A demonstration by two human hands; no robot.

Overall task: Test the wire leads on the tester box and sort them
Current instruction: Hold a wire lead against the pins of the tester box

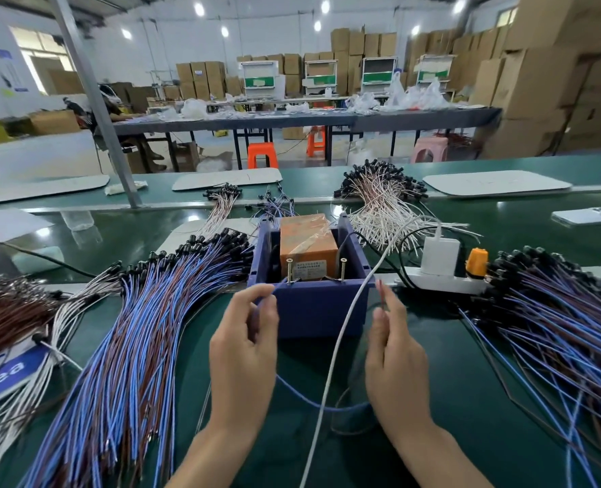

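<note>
Wire lead [309, 403]: held at both ends and sagging in a slack loop just before the tester box [313, 311]. The left hand [246, 350] pinches the blue end close to the left screw [289, 272]. The right hand [394, 353] pinches the reddish end upright, short of the right screw [343, 271]. Judged light, thin and limp, so it is best gripped close to the tips. A white cable [341, 339] crosses between the hands and may snag. Piles of leads [144, 329] lie on both sides.
</note>
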